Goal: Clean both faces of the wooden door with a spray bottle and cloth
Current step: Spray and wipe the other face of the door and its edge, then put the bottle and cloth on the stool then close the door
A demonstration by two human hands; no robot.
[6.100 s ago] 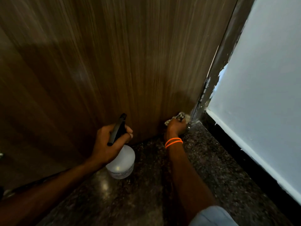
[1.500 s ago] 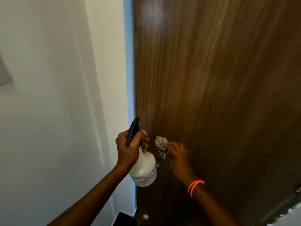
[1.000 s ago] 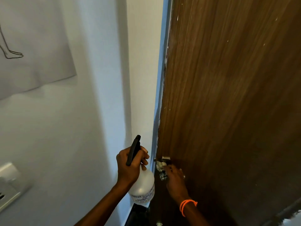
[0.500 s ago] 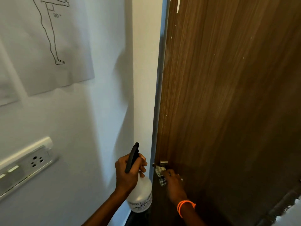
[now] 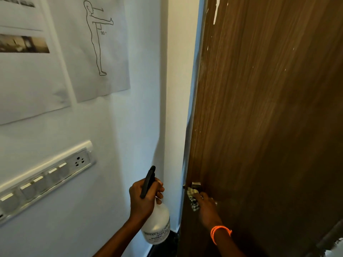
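From the head camera, the tall brown wood-grain door (image 5: 269, 117) is seen edge-on at the right, with the white painted wall (image 5: 130, 136) to its left. The translucent white plastic spray bottle with a black trigger head (image 5: 157, 225) is gripped at the neck by the left hand (image 5: 143, 197), fingers curled round it, and is held upright just beside the door's free edge. The crumpled patterned cleaning cloth (image 5: 193, 198) is held in the fingers of the right hand (image 5: 207, 210), an orange corded wristband (image 5: 220, 231) at the wrist, and is pressed just under the small metal door handle (image 5: 196, 184); whether the handle itself is gripped cannot be told, since the fingers are partly hidden. Six seconds earlier the cloth was being worked at the bottom hinge corner near the floor; since then the view has been raised and the hands brought to the latch side. White flecks (image 5: 215, 12) remain high on this face. It is judged that the lower area has been finished, and that the upper part of this face and the other face are still to be wiped.
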